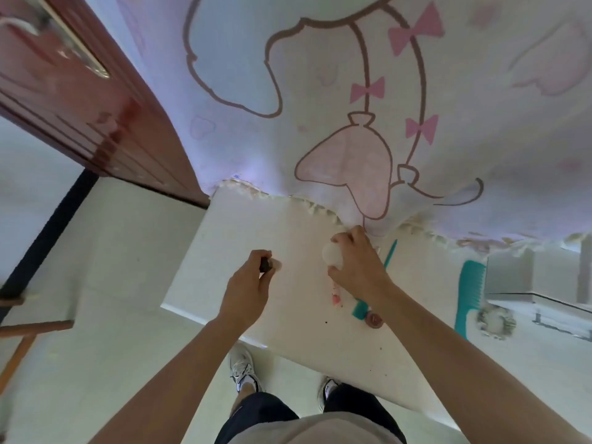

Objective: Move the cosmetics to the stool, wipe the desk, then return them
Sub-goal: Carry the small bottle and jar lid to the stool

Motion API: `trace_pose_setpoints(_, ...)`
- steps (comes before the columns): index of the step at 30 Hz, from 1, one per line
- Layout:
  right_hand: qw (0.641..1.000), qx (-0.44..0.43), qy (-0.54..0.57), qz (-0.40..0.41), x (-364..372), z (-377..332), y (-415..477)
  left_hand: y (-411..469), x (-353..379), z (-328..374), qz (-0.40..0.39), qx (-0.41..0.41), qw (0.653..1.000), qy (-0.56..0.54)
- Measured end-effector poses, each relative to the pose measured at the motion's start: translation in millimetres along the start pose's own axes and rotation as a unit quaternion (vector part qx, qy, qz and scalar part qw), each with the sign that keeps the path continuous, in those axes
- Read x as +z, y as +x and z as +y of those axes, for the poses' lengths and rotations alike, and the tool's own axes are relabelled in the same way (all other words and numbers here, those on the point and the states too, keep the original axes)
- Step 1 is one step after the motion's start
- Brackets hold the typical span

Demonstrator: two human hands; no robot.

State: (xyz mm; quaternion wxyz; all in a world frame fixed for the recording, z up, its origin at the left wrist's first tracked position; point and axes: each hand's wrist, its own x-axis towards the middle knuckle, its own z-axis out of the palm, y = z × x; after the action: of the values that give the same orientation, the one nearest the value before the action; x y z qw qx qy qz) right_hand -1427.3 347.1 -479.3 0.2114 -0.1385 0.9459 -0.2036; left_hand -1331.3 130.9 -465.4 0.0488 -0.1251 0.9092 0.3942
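Pinching a small dark cosmetic (265,265) in the curled-up left hand (246,293) and wrapping the right hand (358,267) round a white bottle (333,258), close to the desk (288,315) top, likely one per hand to halve the trips. Leaving a pink tube (336,294), a small jar (374,319) and a teal comb (469,290) lying on the desk by the right arm. Calls for a carry to the wooden stool (32,326) at far left, well apart from the desk.

Beyond my hands, pale cloth (320,91) with brown outlines and pink bows; beneath them, white desk (256,225). My left hand (246,293) holds a dark item (265,265), my right hand (358,264) a white round item (333,256); teal comb (469,293) further right.
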Motion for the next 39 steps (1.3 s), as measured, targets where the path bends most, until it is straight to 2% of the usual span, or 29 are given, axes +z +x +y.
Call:
trace_pose_setpoints(5,0.986,-0.130,-0.002,0.100,-23.7,-97.4,21.5,-18.7,-85.8,-28.5,0.144,-0.046,0.988,-0.025)
trace_pose_setpoints(10,0.951,-0.263,0.005,0.164,-11.3,-243.9,32.6,-65.0,-206.1,-73.9,0.274,-0.078,0.958,-0.011)
trace_pose_setpoints(14,0.920,-0.350,0.071,0.161,23.6,-382.7,20.9,-124.7,-312.9,-123.4,0.363,-0.091,0.926,0.047)
trace_pose_setpoints(17,0.899,-0.410,0.066,0.142,47.7,-464.1,10.3,-167.0,-377.6,-152.4,0.419,-0.098,0.899,0.082)
trace_pose_setpoints(21,0.861,-0.489,0.073,0.115,87.0,-571.7,-10.0,-233.2,-448.5,-198.5,0.506,-0.129,0.849,0.076)
trace_pose_setpoints(28,0.806,-0.584,0.068,0.068,159.0,-708.1,-22.9,-315.0,-500.3,-273.4,0.552,-0.209,0.799,0.113)
trace_pose_setpoints(33,0.775,-0.627,0.076,0.021,215.4,-798.5,-20.3,-330.4,-549.8,-343.5,0.572,-0.262,0.767,0.124)
trace_pose_setpoints(39,0.763,-0.641,0.083,-0.005,279.4,-907.2,22.7,-310.2,-633.8,-438.7,0.552,-0.313,0.761,0.134)
